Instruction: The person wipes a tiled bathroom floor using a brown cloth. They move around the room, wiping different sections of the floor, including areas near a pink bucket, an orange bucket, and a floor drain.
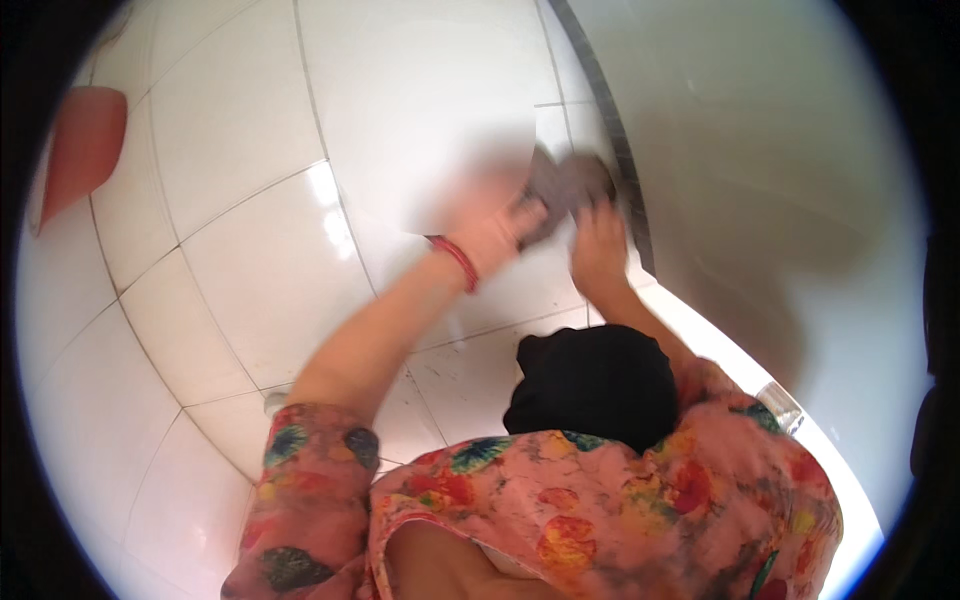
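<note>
My left hand [491,240], with red bands at the wrist, is on a bunched dark grey cloth [559,187] over the white tiled floor [420,90]. Its thumb and fingers curl over the cloth's near side. My right hand [600,247] has its fingertips on the right part of the same cloth, close to a dark strip [622,150]. Blur covers part of the left hand and the cloth, so their outlines there cannot be made out.
A glossy greyish panel [750,187] rises on the right, with a white ledge [694,322] and a small metal fitting [781,406] along it. A red plastic object [90,142] stands at the far left. Black fabric [596,382] lies just below my right forearm.
</note>
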Demonstrator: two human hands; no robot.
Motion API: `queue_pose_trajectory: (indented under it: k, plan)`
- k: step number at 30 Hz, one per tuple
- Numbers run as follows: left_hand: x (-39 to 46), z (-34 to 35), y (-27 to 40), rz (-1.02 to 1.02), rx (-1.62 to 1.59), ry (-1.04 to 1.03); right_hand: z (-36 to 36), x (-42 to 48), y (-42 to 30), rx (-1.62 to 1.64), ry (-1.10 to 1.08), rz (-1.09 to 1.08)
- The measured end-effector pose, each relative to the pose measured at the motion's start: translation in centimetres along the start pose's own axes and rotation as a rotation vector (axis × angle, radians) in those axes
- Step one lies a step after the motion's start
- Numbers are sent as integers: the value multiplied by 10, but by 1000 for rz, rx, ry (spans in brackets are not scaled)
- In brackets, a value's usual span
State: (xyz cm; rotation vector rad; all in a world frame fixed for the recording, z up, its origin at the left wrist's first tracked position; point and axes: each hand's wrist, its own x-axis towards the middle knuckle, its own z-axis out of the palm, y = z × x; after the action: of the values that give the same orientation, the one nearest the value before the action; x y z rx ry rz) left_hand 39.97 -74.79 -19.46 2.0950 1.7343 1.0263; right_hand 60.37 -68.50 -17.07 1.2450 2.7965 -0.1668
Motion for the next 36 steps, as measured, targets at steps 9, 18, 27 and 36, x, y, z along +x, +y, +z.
queue_pose_trajectory:
  k: [9,18,27,36]
  plan:
    - [-19,-27,43,-70,-130,-197,-49,-44,-2,776,-9,470]
    - [27,-169,-138,-716,516,21,-15,256,-107,263,475,-137]
    - [-155,-152,-66,-461,599,48,7,133,-162,301,350,-738]
    - [-192,-128,-19,-813,681,-14,20,126,-168,239,264,-882]
